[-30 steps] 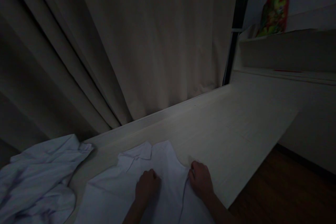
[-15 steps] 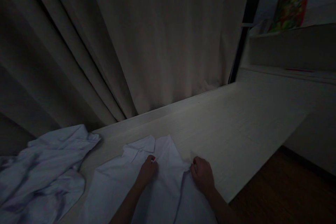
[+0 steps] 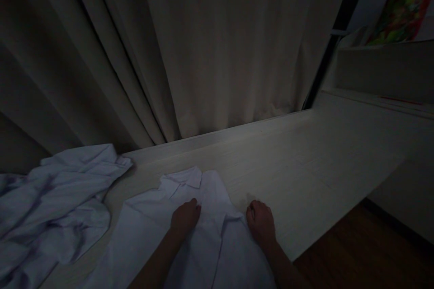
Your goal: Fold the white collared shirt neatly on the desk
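The white shirt (image 3: 190,235) should be kept flat on the table (image 3: 305,167) while the curled left hand (image 3: 185,219) presses below the collar and the closed right hand (image 3: 261,223) draws the pinched edge taut.

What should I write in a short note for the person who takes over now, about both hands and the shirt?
Left hand: curled, resting on the white shirt just below its collar.
Right hand: at the shirt's right edge; whether it pinches the fabric is too dark to tell.
Shirt lies flat on the pale table, collar away from the person.
Done: shirt laid out.
Left: crumpled garment at far left, untouched.
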{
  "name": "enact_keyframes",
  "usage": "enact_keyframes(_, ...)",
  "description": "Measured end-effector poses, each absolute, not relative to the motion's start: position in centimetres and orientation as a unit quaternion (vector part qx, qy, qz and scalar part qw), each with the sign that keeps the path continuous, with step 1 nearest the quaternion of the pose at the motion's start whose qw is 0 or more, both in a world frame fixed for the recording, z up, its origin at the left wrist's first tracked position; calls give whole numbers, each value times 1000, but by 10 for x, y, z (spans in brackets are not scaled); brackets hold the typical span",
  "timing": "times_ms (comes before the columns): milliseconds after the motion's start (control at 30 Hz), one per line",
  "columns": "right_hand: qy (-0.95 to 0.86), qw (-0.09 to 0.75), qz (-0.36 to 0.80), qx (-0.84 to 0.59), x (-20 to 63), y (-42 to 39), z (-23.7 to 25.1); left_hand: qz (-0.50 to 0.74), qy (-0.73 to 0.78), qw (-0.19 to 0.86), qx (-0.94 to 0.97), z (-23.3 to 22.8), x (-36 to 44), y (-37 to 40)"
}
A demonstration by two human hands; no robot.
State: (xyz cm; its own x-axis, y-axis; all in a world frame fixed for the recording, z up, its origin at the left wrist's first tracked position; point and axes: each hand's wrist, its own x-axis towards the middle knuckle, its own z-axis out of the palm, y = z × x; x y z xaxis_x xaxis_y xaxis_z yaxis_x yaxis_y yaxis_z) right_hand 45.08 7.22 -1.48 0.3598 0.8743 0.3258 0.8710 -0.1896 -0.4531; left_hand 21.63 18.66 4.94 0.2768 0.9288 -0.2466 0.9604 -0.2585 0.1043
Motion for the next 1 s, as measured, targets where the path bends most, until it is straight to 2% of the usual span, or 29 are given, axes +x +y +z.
enact_keyframes(367,-565,286,-12,-773,450,73,-13,-120,586,93,796,64,207,185)
enact_keyframes(567,-569,289,-15,-770,450,73,-16,-27,602,93,792,74,241,204)
enact_keyframes(733,-565,291,-13,-772,449,74,-19,64,609,156,775,63,281,244)
enact_keyframes(1000,-563,298,12,-771,449,75,-18,84,593,229,767,32,293,278)
